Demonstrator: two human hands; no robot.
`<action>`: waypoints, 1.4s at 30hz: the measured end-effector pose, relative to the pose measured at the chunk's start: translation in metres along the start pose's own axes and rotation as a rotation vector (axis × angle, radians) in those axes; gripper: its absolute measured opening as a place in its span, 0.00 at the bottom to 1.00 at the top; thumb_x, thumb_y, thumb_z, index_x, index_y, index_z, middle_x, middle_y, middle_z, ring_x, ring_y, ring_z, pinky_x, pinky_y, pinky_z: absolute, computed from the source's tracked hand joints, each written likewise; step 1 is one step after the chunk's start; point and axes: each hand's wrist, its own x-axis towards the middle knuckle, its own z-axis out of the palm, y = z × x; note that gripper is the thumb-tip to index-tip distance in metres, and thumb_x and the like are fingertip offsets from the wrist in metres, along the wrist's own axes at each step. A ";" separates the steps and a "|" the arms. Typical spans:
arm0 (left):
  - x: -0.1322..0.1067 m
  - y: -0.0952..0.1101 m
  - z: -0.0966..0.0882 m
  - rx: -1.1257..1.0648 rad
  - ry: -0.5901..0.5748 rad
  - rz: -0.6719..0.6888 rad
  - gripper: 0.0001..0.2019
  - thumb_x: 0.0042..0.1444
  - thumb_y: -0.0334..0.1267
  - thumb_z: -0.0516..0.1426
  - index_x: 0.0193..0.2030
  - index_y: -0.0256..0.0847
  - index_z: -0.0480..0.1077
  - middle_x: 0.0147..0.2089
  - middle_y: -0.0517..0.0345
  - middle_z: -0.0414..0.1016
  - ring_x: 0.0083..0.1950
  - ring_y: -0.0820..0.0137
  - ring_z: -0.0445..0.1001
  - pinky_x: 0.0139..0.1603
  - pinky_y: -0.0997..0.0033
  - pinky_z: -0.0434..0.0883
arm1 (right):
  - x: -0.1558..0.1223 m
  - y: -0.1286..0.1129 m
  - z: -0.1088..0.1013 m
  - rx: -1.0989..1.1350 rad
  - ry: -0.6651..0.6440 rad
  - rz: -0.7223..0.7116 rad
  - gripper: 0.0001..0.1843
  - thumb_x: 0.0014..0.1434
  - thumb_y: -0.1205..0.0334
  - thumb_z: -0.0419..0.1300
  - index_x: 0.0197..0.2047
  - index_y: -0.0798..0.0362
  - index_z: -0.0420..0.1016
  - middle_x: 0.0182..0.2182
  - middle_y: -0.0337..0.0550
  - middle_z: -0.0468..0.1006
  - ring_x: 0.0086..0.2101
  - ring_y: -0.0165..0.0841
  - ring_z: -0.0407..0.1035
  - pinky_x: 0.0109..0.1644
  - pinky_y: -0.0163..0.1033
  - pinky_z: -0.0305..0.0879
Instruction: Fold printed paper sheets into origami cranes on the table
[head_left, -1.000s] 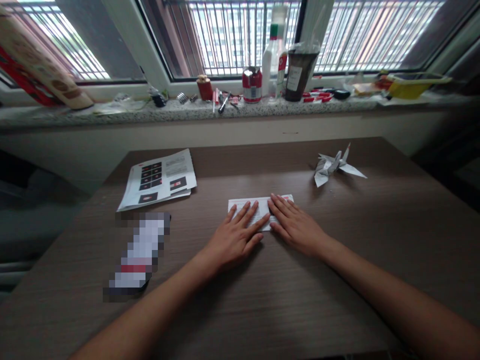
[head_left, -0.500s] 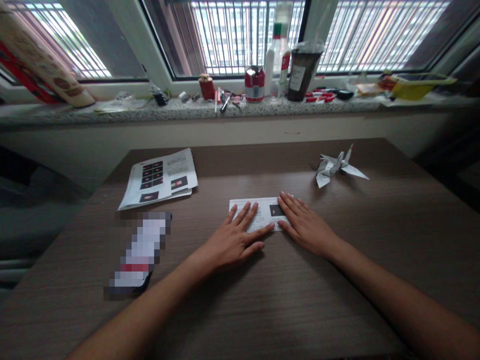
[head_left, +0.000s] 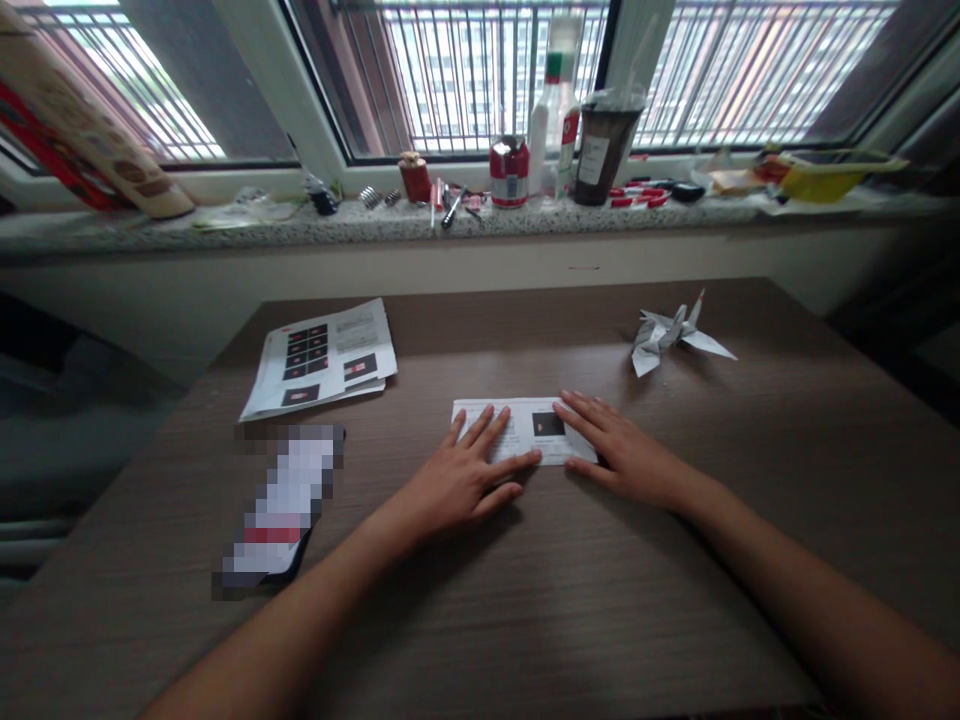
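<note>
Head view, left hand [head_left: 459, 478], right hand [head_left: 628, 452], each grip wide, on oblong paper [head_left: 522, 432], wood-grained table [head_left: 510, 630]

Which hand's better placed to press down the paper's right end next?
Right, I'd judge: the right hand has its fingers over that end of the paper, while the left hand is spread at the left end.

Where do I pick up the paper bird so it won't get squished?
Probably pinch the paper bird gently by its folded middle, from above: it sits on the table with thin points sticking outward and up, which could bend.
</note>
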 end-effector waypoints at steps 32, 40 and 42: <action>0.004 0.005 0.005 -0.025 0.181 0.023 0.17 0.72 0.42 0.55 0.66 0.47 0.70 0.68 0.45 0.69 0.69 0.53 0.67 0.67 0.43 0.68 | 0.002 -0.004 -0.025 0.022 0.092 -0.258 0.12 0.71 0.63 0.57 0.52 0.52 0.80 0.54 0.50 0.82 0.53 0.42 0.76 0.58 0.51 0.75; 0.002 0.003 0.007 -0.038 0.194 0.032 0.19 0.72 0.42 0.56 0.67 0.47 0.70 0.69 0.44 0.68 0.69 0.51 0.67 0.67 0.42 0.68 | 0.002 -0.007 -0.029 0.020 0.118 -0.234 0.13 0.74 0.63 0.54 0.49 0.53 0.81 0.45 0.51 0.83 0.42 0.39 0.79 0.45 0.43 0.77; 0.002 0.003 0.006 -0.040 0.191 0.033 0.19 0.71 0.42 0.57 0.67 0.48 0.69 0.69 0.44 0.68 0.70 0.51 0.66 0.67 0.42 0.68 | 0.001 -0.005 -0.029 0.088 0.111 -0.216 0.12 0.73 0.62 0.55 0.50 0.53 0.80 0.46 0.51 0.83 0.44 0.39 0.80 0.47 0.43 0.77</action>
